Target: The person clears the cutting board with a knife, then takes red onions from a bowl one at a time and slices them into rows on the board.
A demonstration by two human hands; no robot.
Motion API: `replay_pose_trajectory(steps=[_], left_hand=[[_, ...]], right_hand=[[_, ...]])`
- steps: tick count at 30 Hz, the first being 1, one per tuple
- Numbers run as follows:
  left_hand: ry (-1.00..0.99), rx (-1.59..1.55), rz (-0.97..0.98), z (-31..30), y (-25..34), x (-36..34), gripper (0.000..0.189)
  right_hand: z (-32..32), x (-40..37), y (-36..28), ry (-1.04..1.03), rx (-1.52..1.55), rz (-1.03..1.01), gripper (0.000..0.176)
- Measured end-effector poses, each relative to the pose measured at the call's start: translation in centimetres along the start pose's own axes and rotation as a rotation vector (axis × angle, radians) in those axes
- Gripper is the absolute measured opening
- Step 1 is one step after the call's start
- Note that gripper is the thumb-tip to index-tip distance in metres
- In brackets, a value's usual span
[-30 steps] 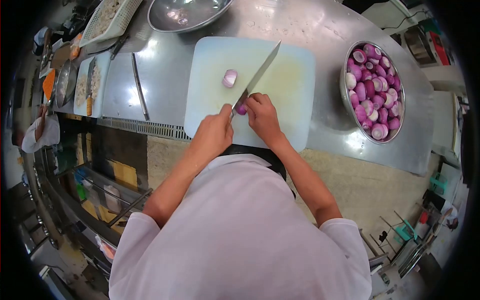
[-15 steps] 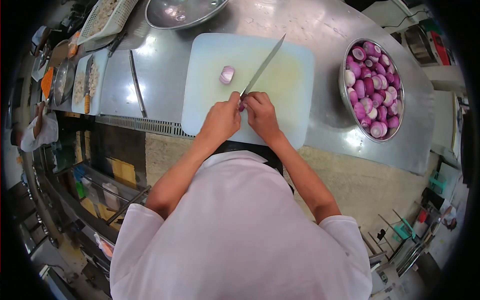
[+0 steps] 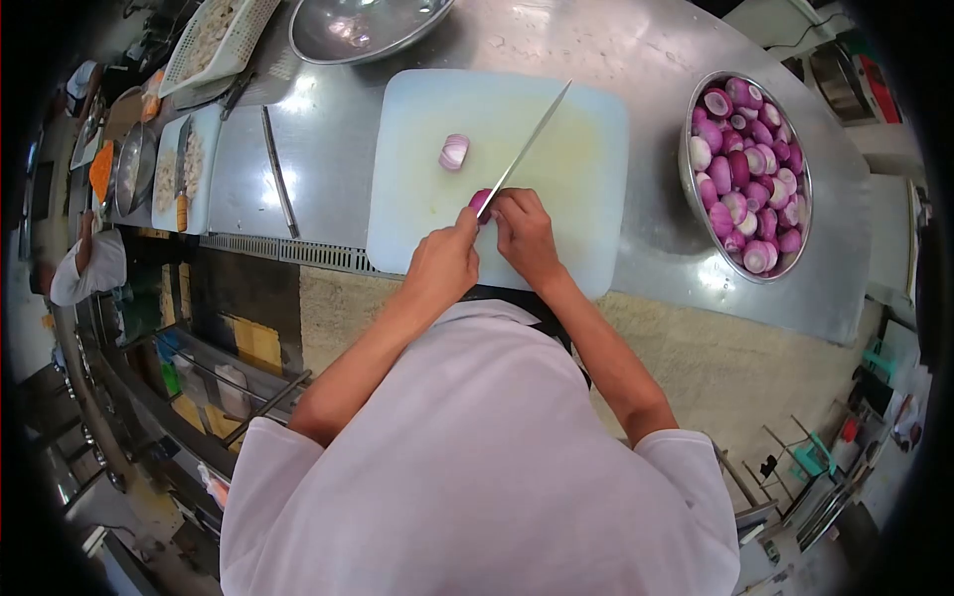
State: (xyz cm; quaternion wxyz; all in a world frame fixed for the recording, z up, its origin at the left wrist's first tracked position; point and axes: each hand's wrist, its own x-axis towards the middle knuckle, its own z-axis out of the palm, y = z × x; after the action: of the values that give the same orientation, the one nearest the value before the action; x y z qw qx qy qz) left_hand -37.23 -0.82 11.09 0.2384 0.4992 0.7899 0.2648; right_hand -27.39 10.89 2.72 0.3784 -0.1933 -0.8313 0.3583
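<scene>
On the pale cutting board [image 3: 566, 238], my left hand [image 3: 445, 256] is closed round the handle end of a long knife [image 3: 532, 136], whose blade slants up and to the right. A purple-red onion [image 3: 479, 201] sits at the base of the blade, between my two hands. The fingers of my right hand [image 3: 527, 233] are bent in against the onion and blade; their tips are partly hidden. A peeled piece of red onion [image 3: 454, 152] lies alone on the board's upper left. To the right stands a metal bowl [image 3: 686, 164] full of peeled red onions [image 3: 760, 189].
A sharpening-steel-like rod [image 3: 279, 171] lies left of the board on the steel table [image 3: 656, 258]. An empty-looking metal bowl [image 3: 427, 45] stands behind. Farther left are another board [image 3: 202, 189] with a knife, a white basket [image 3: 238, 50] and a person [image 3: 91, 263].
More of the purple onion now shows beside the blade. The knife has turned slightly, its blade looking thinner. My hands stay close together; the whole view has shifted a little.
</scene>
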Motion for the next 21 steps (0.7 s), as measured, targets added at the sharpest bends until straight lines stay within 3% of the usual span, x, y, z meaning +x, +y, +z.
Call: replay_pose_trajectory(steps=[5, 8, 14, 16, 18, 21], left_hand=[[0.049, -0.009, 0.057, 0.4, -0.5, 2.4, 0.026], [-0.040, -0.071, -0.002, -2.2, 0.1, 1.4, 0.032], [0.144, -0.127, -0.058, -5.3, 0.1, -1.0, 0.035], [0.276, -0.200, -0.105, -6.1, -1.2, -1.2, 0.034], [0.278, -0.165, -0.130, -6.8, -2.1, -1.6, 0.035], [0.289, -0.137, -0.201, -7.0, -3.9, -2.5, 0.034]], right_hand=[[-0.3, 0.2, 0.3, -0.016, -0.003, -0.040, 0.013], [-0.5, 0.4, 0.0, -0.030, -0.001, -0.003, 0.012], [-0.2, 1.7, -3.3, -0.040, -0.066, 0.301, 0.015], [0.7, 2.0, -3.7, -0.083, -0.137, 0.309, 0.016], [0.6, 2.2, -2.8, -0.130, -0.204, 0.308, 0.017], [-1.3, 3.3, 1.8, -0.003, -0.306, 0.255, 0.021]])
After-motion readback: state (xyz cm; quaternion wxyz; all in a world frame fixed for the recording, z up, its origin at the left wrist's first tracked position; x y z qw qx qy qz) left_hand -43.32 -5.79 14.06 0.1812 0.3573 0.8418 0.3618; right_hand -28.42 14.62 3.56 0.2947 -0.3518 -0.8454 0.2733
